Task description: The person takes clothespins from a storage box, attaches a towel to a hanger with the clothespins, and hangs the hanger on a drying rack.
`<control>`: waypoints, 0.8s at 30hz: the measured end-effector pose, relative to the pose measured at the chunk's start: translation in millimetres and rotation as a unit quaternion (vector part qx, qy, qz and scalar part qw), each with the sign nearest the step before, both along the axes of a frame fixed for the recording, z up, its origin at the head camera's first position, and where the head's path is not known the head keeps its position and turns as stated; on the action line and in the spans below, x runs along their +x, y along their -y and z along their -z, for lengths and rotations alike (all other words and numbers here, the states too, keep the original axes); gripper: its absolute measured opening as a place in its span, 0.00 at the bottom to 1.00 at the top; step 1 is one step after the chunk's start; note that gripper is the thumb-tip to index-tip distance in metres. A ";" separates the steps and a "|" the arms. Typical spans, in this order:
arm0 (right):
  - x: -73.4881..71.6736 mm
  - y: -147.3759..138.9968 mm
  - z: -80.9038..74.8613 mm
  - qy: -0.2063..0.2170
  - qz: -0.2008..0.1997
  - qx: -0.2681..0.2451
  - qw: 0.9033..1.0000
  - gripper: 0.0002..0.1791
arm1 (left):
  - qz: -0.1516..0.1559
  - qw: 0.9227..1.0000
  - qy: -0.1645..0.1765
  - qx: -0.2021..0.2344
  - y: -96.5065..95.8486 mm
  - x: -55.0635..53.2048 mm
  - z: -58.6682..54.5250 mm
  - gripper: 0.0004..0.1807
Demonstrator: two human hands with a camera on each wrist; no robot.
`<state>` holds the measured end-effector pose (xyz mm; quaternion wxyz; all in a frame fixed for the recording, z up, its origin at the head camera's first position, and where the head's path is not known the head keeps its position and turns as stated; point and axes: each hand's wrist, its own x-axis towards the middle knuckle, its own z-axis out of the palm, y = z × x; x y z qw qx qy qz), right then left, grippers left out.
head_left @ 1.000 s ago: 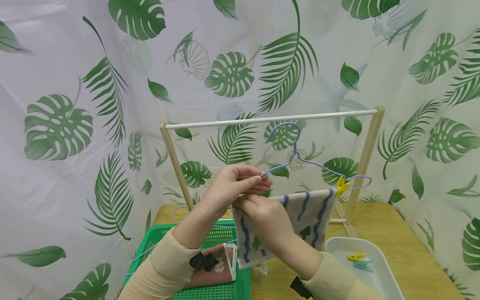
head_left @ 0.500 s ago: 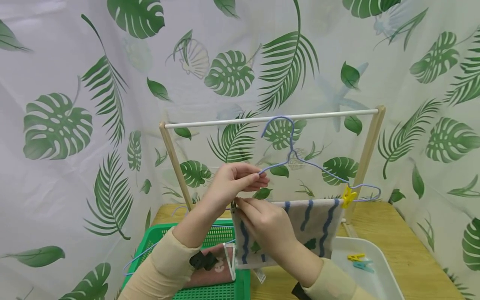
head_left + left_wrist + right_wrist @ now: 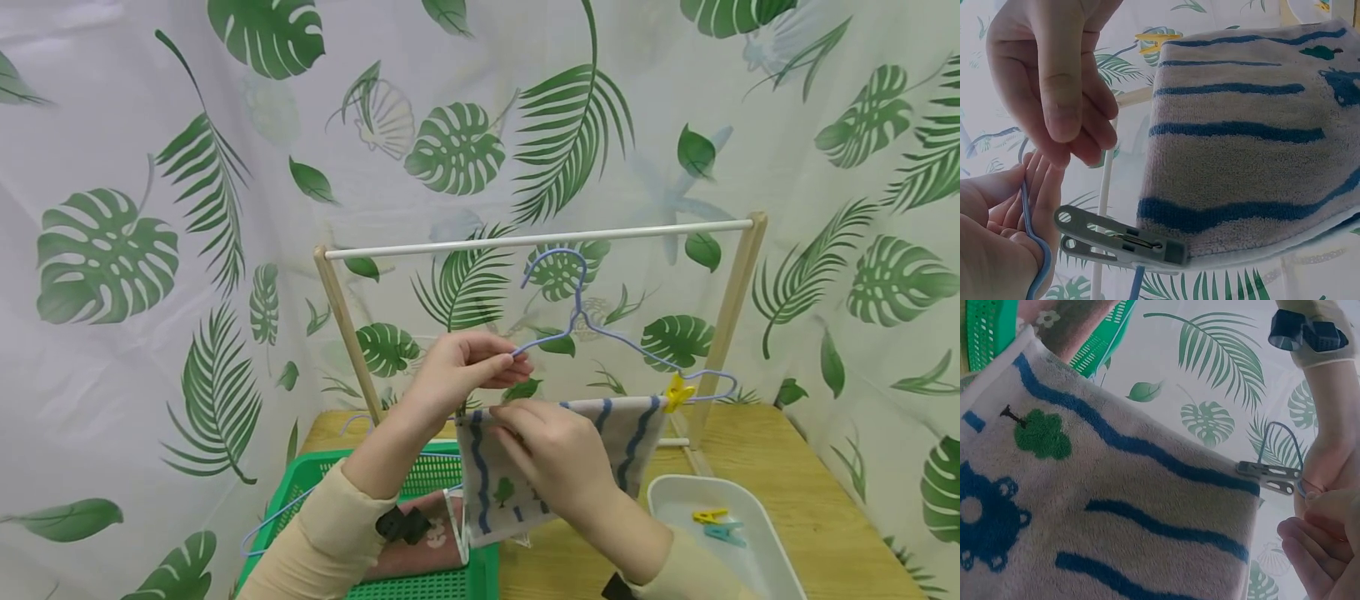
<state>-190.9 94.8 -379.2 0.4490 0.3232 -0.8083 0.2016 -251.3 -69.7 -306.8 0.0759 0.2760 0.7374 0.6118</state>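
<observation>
Mid-frame, our left hand (image 3: 467, 371) pinches the blue hanger (image 3: 578, 298), likely steadying the striped towel (image 3: 1229, 162) that a grey clothespin (image 3: 1141, 249) and yellow clothespin (image 3: 678, 393) grip below; our right hand (image 3: 558, 450), fingers loosely bent, holds nothing.

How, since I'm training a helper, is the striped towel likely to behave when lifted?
The towel will probably flop and drape, as one edge curves softly in the left wrist view. Its fuzzy pile suggests it won't be slippery. It's likely light for its size: it hangs clipped to a thin hanger that the left hand pinches.
</observation>
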 end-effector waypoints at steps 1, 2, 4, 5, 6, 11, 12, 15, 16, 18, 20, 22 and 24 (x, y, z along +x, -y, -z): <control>0.0 -1.7 -0.7 0.001 0.002 0.000 1.000 0.13 | 0.000 1.000 0.000 -0.001 0.5 -0.3 0.3 0.12; 0.0 -3.5 -1.4 0.002 0.003 0.000 1.000 0.13 | 0.001 1.000 -0.001 -0.001 1.0 -0.4 0.5 0.12; -0.1 -7.2 -3.7 0.003 0.006 -0.001 1.000 0.13 | 0.000 1.000 0.002 -0.001 2.4 -0.9 1.1 0.11; -0.3 -9.2 -4.9 0.002 0.008 -0.002 1.000 0.13 | 0.000 1.000 0.004 -0.001 3.2 -1.1 1.3 0.11; -0.5 -11.4 -6.0 0.002 0.011 -0.003 1.000 0.13 | 0.000 1.000 0.004 0.000 4.2 -1.2 1.3 0.12; -1.7 -22.5 -12.2 0.006 0.026 -0.016 1.000 0.12 | 0.000 1.000 0.009 0.005 9.0 -2.8 2.7 0.12; -1.9 -24.8 -13.7 0.006 0.030 -0.019 0.999 0.12 | 0.001 1.000 0.009 0.005 9.9 -3.2 3.1 0.12; -2.6 -31.4 -18.8 -0.001 0.045 -0.028 0.999 0.12 | 0.003 1.000 0.013 0.007 12.0 -4.5 4.2 0.12; -2.9 -33.6 -20.8 -0.003 0.049 -0.032 0.998 0.12 | 0.004 1.000 0.014 0.008 12.8 -4.8 4.5 0.13; -3.0 -38.0 -24.8 -0.006 0.055 -0.041 0.998 0.12 | 0.006 1.000 0.014 0.010 14.0 -5.2 5.2 0.13; -3.6 -43.1 -28.8 -0.007 0.057 -0.047 0.997 0.12 | 0.003 1.000 0.017 0.009 15.0 -5.4 5.6 0.13; -3.9 -48.5 -33.2 -0.007 0.058 -0.054 0.997 0.12 | 0.001 1.000 0.017 0.007 15.9 -5.3 5.8 0.13; -4.5 -54.4 -37.9 -0.010 0.061 -0.058 0.996 0.12 | -0.002 1.000 0.017 0.003 16.8 -5.5 6.0 0.13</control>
